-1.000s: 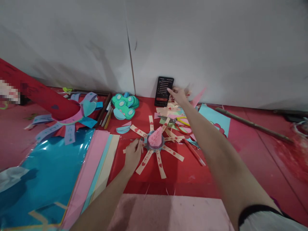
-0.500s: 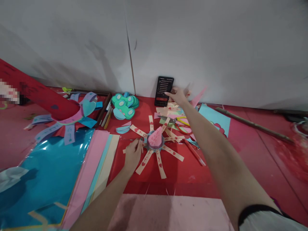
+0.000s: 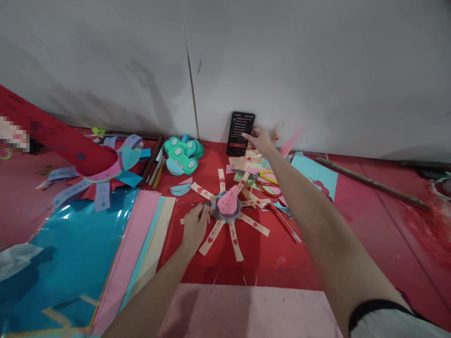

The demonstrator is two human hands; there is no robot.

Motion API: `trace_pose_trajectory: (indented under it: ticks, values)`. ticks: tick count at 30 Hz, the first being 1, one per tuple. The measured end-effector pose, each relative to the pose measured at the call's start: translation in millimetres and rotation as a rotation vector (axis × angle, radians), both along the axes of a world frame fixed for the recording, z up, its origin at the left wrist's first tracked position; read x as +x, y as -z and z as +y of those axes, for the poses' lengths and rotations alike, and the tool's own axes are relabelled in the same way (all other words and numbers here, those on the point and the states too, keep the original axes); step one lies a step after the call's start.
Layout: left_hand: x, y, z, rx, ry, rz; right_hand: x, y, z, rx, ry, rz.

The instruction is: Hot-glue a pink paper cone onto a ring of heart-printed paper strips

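Observation:
A paper craft with pink cone point(image 3: 227, 202) and cream strips point(image 3: 254, 224), marked with red letters and hearts, lies spread like a sun on the red surface. At its left side is my left hand point(image 3: 195, 224), fingers closed at the rim and a strip partly hidden beneath them. Against the wall leans a black smartphone point(image 3: 241, 133) with a lit screen of text lines. My right hand point(image 3: 261, 140) grips its right edge, one digit lying over the screen. Scissors with yellow handles point(image 3: 268, 177) and a pair with red handles point(image 3: 269, 189) lie below that forearm.
Paper scraps point(image 3: 248, 162) cluster under the phone. Green paper shapes point(image 3: 183, 152) and pens point(image 3: 157, 172) lie left, near a red paper craft point(image 3: 97, 159). Coloured sheets point(image 3: 137, 234) and a blue glossy sheet point(image 3: 77, 249) fill the near left. A stick point(image 3: 373, 183) lies right; a red pen point(image 3: 284, 222) nearer.

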State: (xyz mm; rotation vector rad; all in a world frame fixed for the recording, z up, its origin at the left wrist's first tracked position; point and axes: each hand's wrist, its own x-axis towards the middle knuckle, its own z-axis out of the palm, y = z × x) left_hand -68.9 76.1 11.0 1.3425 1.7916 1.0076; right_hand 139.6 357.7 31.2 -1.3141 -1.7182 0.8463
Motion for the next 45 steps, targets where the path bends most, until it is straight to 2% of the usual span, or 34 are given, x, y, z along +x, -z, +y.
trace_pose_trajectory:
  ticks: [13, 32, 41, 45]
  values:
    - [0, -1.7, 0, -0.023, 0.008, 0.011, -3, -5.7, -5, -0.017, -0.027, 0.008]
    - [0, 1.2, -1, 0.001, -0.004, -0.003, -2, -0.5, -2, -0.015, 0.022, 0.008]
    - [0, -0.9, -1, -0.003, -0.005, -0.003, 1, 2.4, -2, 0.000, -0.037, 0.021]
    - [0, -1.3, 0, -0.005, 0.005, 0.002, 3, 5.3, -3, -0.044, -0.062, 0.008]
